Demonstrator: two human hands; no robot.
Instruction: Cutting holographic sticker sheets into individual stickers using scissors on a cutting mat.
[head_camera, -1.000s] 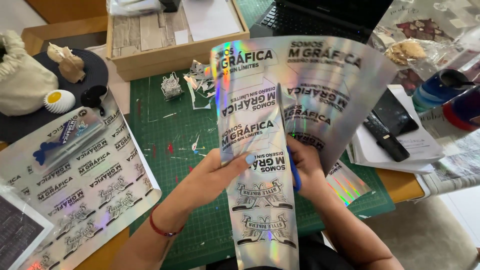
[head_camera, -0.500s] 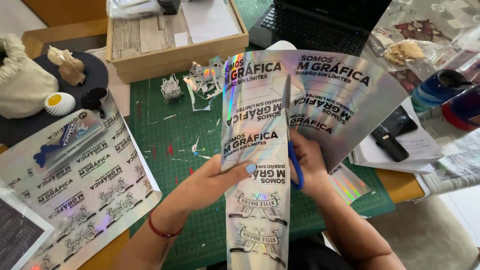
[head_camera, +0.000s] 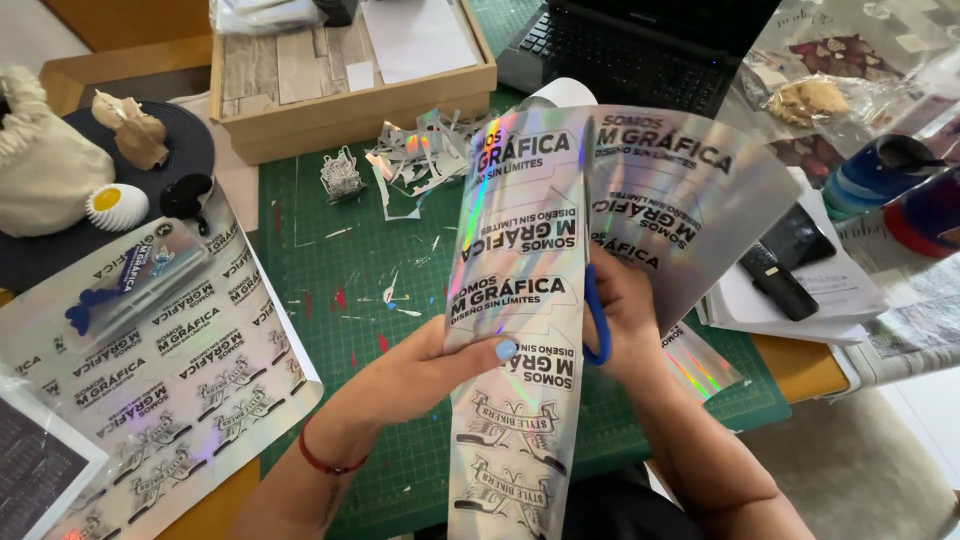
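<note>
Head view: holographic sheet (head_camera: 520, 300) held up above the green cutting mat (head_camera: 330, 260), well off the tabletop, printed side toward the camera. Left hand (head_camera: 420, 375) clenched on the narrow left strip, thumb pressed on its face. Right hand (head_camera: 625, 320) wrapped through the blue loops of the scissors (head_camera: 598, 320), grip closed on them, blades hidden behind the sheet except for a dark line near the top.

Changed since a second ago: slit now runs much farther up the sheet, nearly to the top edge, where before the sheet hung as one wide piece. Left strip now sags apart from the wider right part, which curls away toward the laptop (head_camera: 640, 40). Both hands about where they were; sheet drawn a little lower and closer.

Judging from that: long cut almost through, strip close to free, only a short uncut stretch at the top, though exact remainder hard to tell.

Around: offcuts (head_camera: 420, 160) on the mat by the wooden tray (head_camera: 350, 100); second printed sheet (head_camera: 170, 350) flat at left.
</note>
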